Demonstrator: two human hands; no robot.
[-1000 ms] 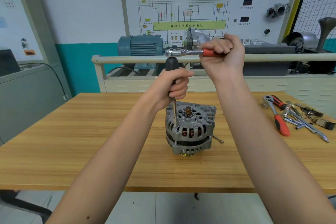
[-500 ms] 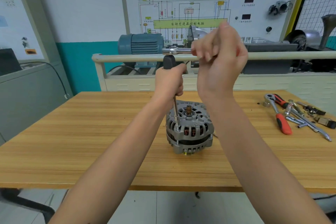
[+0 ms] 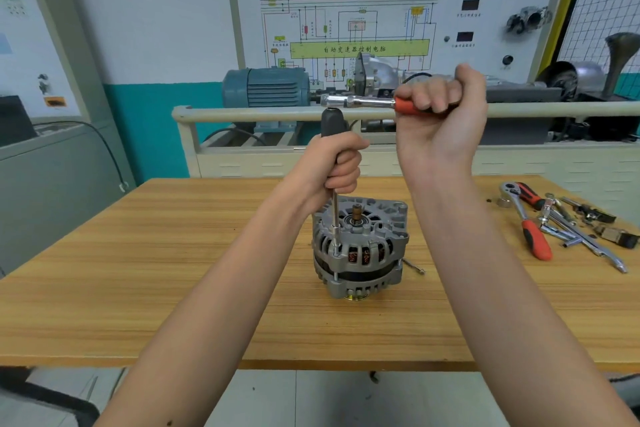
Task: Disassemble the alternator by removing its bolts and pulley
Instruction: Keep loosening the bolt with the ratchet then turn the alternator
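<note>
The grey alternator [image 3: 360, 250] stands on end in the middle of the wooden table [image 3: 138, 274], its shaft up and a brass part under it. A long driver with a black handle [image 3: 331, 121] stands upright, its socket tip on a bolt [image 3: 336, 253] at the housing's left front. My left hand [image 3: 337, 166] grips the handle's lower part. A ratchet [image 3: 360, 102] with an orange grip sits across the handle's top, and my right hand [image 3: 440, 114] grips it at the right end. A loose bolt [image 3: 414, 267] lies just right of the alternator.
A second orange-handled ratchet [image 3: 530, 222], extension bars and sockets [image 3: 581, 232] lie at the table's right end. Behind the table runs a beige rail [image 3: 242, 113] with a blue motor [image 3: 266, 87] and a wiring-diagram board [image 3: 360, 28].
My right hand swung the ratchet handle toward me half a second ago and has swung it back out to the right. My left hand kept its grip on the driver.
</note>
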